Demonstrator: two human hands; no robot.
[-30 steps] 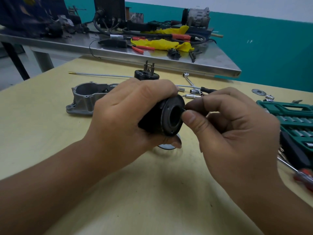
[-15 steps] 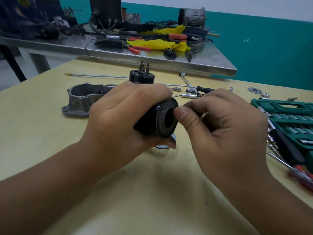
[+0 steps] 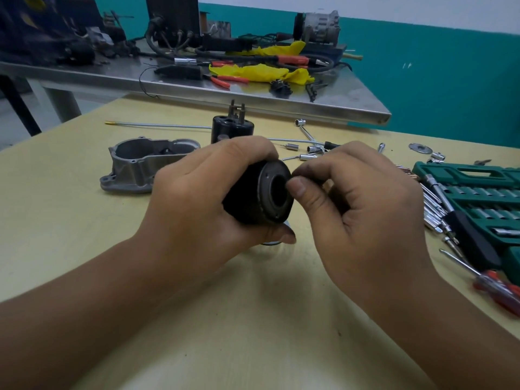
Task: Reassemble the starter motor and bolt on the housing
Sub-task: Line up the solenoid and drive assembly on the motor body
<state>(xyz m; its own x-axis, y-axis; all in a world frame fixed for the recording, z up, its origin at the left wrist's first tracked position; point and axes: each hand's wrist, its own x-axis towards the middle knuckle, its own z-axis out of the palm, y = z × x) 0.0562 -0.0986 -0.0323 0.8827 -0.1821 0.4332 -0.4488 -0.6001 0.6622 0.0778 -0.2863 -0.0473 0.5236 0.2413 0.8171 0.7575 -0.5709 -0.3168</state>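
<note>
My left hand [image 3: 202,192] grips a black cylindrical motor body [image 3: 261,192], held sideways above the yellow table with its open round end facing right. My right hand [image 3: 360,204] is at that open end, thumb and forefinger pinched together on its rim; whether they hold a small part is hidden. A grey cast housing [image 3: 140,164] lies on the table behind my left hand. A second black cylinder with upright terminals [image 3: 232,129] stands farther back. A shiny round part [image 3: 271,242] peeks out under my left hand.
A green socket set case [image 3: 478,198] lies at the right with sockets, extension bars and a red-handled screwdriver [image 3: 495,291] beside it. Loose sockets, a washer [image 3: 420,148] and a long thin rod [image 3: 157,125] lie at the back. A cluttered steel bench [image 3: 253,94] stands beyond.
My right thumb and forefinger have shifted slightly along the rim of the motor body's open end. My left hand keeps its grip with the body barely moved.
</note>
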